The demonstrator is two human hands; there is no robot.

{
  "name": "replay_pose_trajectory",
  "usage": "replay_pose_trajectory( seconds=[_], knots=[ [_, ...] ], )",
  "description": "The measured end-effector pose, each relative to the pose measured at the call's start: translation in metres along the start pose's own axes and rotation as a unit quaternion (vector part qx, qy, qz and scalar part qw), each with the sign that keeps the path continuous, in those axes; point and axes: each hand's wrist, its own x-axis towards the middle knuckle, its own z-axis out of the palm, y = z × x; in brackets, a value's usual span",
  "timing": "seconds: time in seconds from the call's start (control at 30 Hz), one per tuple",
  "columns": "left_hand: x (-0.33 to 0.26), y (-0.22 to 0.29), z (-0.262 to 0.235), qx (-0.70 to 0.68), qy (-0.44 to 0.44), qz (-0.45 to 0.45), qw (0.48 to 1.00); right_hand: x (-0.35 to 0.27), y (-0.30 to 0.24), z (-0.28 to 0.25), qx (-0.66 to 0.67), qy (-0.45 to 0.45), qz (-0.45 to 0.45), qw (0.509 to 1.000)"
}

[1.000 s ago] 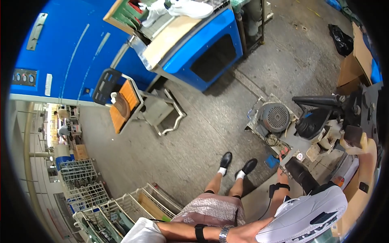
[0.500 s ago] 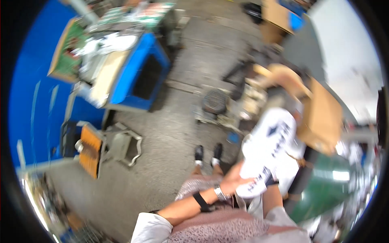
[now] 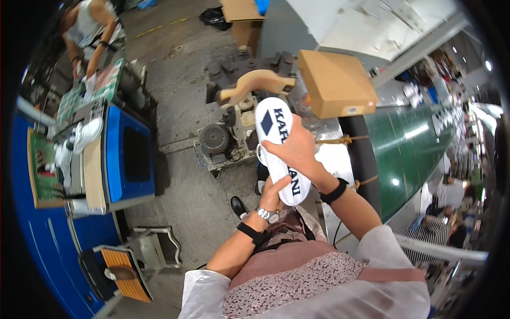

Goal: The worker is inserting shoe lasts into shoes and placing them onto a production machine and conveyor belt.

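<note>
A white sneaker [image 3: 273, 121] is held sole up in front of me, its white outsole marked with dark lettering and a dark diamond. My right hand [image 3: 296, 151] wraps round its middle from the right, the thumb lying across the sole. At the near end, my left hand [image 3: 274, 194] grips the shoe with its thumb on the sole. The shoe's upper faces down and is mostly hidden. Just beyond the shoe stands a machine with a curved tan pad [image 3: 257, 85].
A round motor [image 3: 214, 138] sits low on the machine's left. To the right are a cardboard box [image 3: 340, 85] and a green conveyor belt [image 3: 404, 154]. At left, white shoes [image 3: 87, 133] lie on a blue cabinet [image 3: 130, 159], with a slatted stool [image 3: 125, 274] nearer. Another person works at upper left.
My view has turned, bringing the machine to the middle and the other person into sight. My right hand, mostly hidden before, now clasps the sneaker's sole. The picture is sharper.
</note>
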Motion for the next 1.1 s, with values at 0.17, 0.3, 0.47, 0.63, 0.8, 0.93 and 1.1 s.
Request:
replay_pose_trajectory(
  seconds=[0.17,0.3,0.47,0.63,0.8,0.93,1.1],
  knots=[
    [-0.002,-0.004,-0.002,-0.010,0.051,-0.018,0.998,-0.003,0.002,0.000,0.019,0.005,0.013,1.000],
    [-0.006,0.000,-0.011,-0.029,-0.038,0.026,0.998,-0.009,0.006,0.006,0.014,0.042,0.026,0.999],
    [-0.010,0.006,-0.014,0.050,-0.025,0.031,0.998,-0.020,0.006,0.008,0.064,0.068,0.006,0.996],
    [-0.012,0.005,-0.017,0.052,-0.045,0.058,0.996,-0.028,0.003,0.007,0.083,0.103,-0.021,0.991],
    [-0.011,0.010,-0.021,0.080,-0.045,0.043,0.995,-0.032,0.008,0.011,0.102,0.117,-0.019,0.988],
    [-0.016,0.022,-0.023,0.145,-0.062,0.005,0.987,-0.046,0.008,0.009,0.123,0.132,-0.009,0.984],
    [-0.045,0.012,-0.045,0.420,-0.156,0.027,0.893,-0.142,0.032,-0.004,0.114,0.148,-0.051,0.981]
  ],
)
